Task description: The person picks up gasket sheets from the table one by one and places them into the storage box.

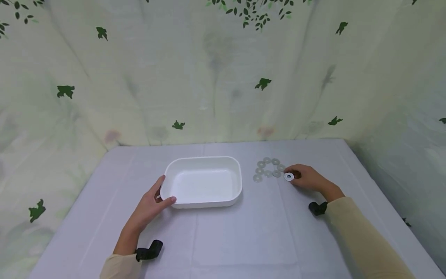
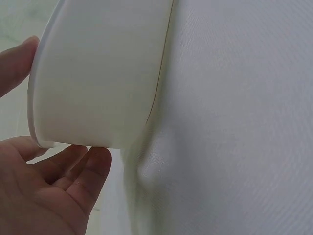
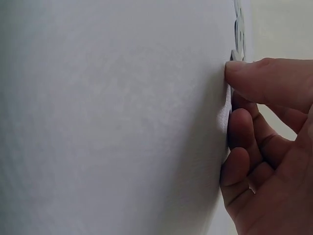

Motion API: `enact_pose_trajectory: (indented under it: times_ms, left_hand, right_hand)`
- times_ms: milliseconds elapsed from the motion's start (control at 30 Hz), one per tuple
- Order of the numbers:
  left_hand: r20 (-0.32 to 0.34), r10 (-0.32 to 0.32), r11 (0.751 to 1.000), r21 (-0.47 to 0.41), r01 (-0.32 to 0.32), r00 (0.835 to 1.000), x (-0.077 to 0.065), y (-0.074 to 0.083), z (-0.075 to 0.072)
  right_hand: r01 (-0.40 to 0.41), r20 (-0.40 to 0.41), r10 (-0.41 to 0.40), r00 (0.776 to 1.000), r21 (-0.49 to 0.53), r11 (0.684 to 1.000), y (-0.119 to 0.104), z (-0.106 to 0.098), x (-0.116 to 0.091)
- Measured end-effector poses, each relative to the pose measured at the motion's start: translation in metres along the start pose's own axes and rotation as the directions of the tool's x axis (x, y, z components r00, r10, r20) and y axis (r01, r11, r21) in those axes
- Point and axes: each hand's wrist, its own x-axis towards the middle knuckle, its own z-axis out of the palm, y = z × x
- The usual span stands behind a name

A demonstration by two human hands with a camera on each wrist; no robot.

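Observation:
A white rectangular tray (image 1: 204, 204) with rounded corners lies on the table, left of the middle. My left hand (image 1: 150, 205) grips its left end, thumb on the rim at the near corner and fingers against the outer wall; the left wrist view shows this hand (image 2: 54, 181) close against the tray's side (image 2: 98, 73). Several flat metal washers (image 1: 267, 173) lie in a loose ring to the right of the tray. Beside them, my right hand (image 1: 308, 179) pinches one brighter washer (image 1: 289, 176) low at the tabletop. In the right wrist view, the fingers largely hide it.
A white cloth (image 1: 244, 240) covers the table, with faint fold lines. Behind it hangs a pale curtain (image 1: 216, 77) with leaf prints, which also runs along both sides. Each wrist carries a black camera mount (image 1: 150, 251).

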Motion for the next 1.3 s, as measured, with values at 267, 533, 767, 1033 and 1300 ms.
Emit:
enact_pose_trajectory:
  times_ms: [267,533,767,1033,1300]
  left_hand:
    - [-0.009,-0.010,1.000,-0.018,0.010,1.000,-0.001,-0.004,0.000]
    - [-0.016,-0.020,0.999,-0.027,0.019,1.000,0.000,-0.003,0.000]
    - [-0.019,-0.014,0.999,-0.051,0.013,1.000,-0.001,-0.005,0.001]
    - [-0.033,0.017,0.999,-0.048,-0.018,0.999,-0.002,-0.007,0.001]
    - [-0.018,0.001,0.996,-0.084,-0.003,1.000,-0.001,-0.009,0.002]
  right_hand:
    - [-0.013,-0.022,0.013,1.000,-0.025,1.000,0.000,0.003,0.003]
    - [-0.024,-0.036,0.023,0.999,-0.011,1.000,-0.003,-0.003,0.005]
    - [0.026,-0.048,-0.025,0.999,0.019,0.999,-0.017,-0.016,0.008]
    - [0.111,-0.049,-0.109,0.993,0.057,0.992,-0.044,-0.027,0.022]
    - [0.119,-0.019,-0.119,0.993,0.044,0.992,-0.070,-0.030,0.032]
